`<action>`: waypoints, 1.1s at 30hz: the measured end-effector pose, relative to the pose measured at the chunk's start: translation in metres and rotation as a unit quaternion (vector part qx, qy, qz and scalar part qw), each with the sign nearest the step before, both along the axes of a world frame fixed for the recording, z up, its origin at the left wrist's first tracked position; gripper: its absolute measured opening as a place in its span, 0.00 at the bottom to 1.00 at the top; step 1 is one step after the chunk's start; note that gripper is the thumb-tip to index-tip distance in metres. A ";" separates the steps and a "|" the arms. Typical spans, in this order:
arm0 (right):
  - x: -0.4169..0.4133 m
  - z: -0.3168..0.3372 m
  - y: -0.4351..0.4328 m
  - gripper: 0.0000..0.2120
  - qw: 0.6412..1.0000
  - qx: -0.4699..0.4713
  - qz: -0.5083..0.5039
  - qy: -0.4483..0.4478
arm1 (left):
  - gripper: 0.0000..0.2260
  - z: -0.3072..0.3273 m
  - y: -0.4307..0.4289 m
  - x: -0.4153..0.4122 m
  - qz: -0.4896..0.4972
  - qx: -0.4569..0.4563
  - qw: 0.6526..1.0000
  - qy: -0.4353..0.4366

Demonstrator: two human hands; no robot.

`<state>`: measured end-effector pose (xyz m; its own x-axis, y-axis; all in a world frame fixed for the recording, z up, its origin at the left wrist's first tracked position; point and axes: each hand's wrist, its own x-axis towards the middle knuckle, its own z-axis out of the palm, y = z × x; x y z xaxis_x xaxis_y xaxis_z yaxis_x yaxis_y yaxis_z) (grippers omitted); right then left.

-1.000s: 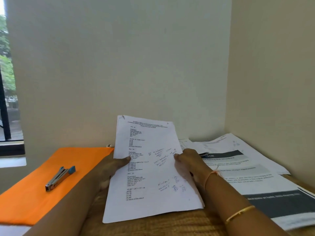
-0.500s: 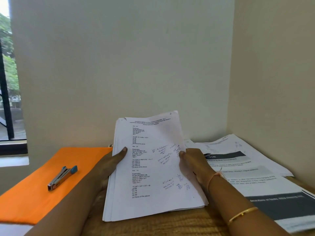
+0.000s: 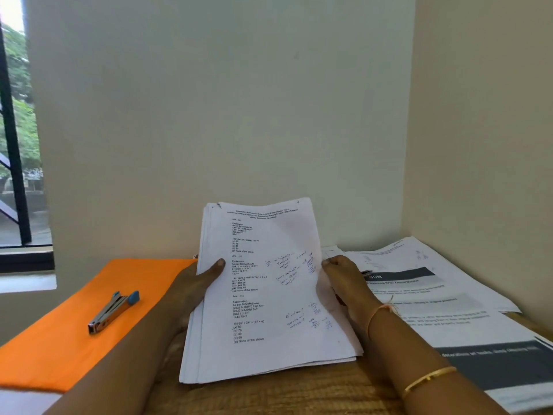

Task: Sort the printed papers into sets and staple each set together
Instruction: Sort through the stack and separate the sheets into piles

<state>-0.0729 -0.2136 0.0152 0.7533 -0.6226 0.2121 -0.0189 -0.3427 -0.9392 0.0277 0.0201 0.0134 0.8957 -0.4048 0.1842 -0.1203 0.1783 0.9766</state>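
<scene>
A stack of printed papers (image 3: 269,295) with typed questions and blue handwritten notes stands tilted up in front of me, its lower edge near the woven surface. My left hand (image 3: 194,283) grips its left edge, thumb on the top sheet. My right hand (image 3: 344,277) holds the right edge, fingers behind the sheets. A silver stapler with blue ends (image 3: 112,311) lies to the left on an orange folder (image 3: 59,339), apart from both hands.
More printed sheets with dark grey banners (image 3: 449,310) spread over the right side up to the corner walls. A woven mat (image 3: 269,393) covers the near surface. A window (image 3: 18,145) is at the far left.
The sheets in my hands have fanned slightly, showing several offset edges at the top and left. My left thumb has shifted up the left edge. The stapler has not moved.
</scene>
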 end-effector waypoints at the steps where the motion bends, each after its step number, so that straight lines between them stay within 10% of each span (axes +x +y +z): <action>1: 0.001 0.000 0.000 0.07 1.000 0.026 0.009 -0.001 | 0.14 0.000 0.000 -0.001 0.001 0.000 1.000 -0.004; 5: 0.006 0.003 -0.002 0.20 0.997 0.070 0.023 -0.023 | 0.12 0.001 -0.002 -0.005 0.012 -0.002 1.000 -0.014; 11: 0.006 -0.005 0.000 0.07 0.999 -0.023 -0.015 -0.037 | 0.09 0.004 -0.005 -0.013 0.019 -0.002 0.999 -0.027; 20: 0.006 -0.007 -0.005 0.13 0.983 -0.166 -0.081 0.003 | 0.11 0.006 -0.003 -0.008 0.062 0.023 0.996 -0.051; 33: -0.006 -0.001 -0.021 0.13 0.967 -0.142 -0.203 0.060 | 0.05 0.021 0.035 0.013 0.145 0.137 0.950 -0.240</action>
<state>-0.0793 -0.2347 0.0140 0.4895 -0.8015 0.3435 -0.3086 -0.5276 -0.7914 0.0402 0.0551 0.0344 0.8161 -0.2454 0.5232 -0.5690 -0.1832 0.8017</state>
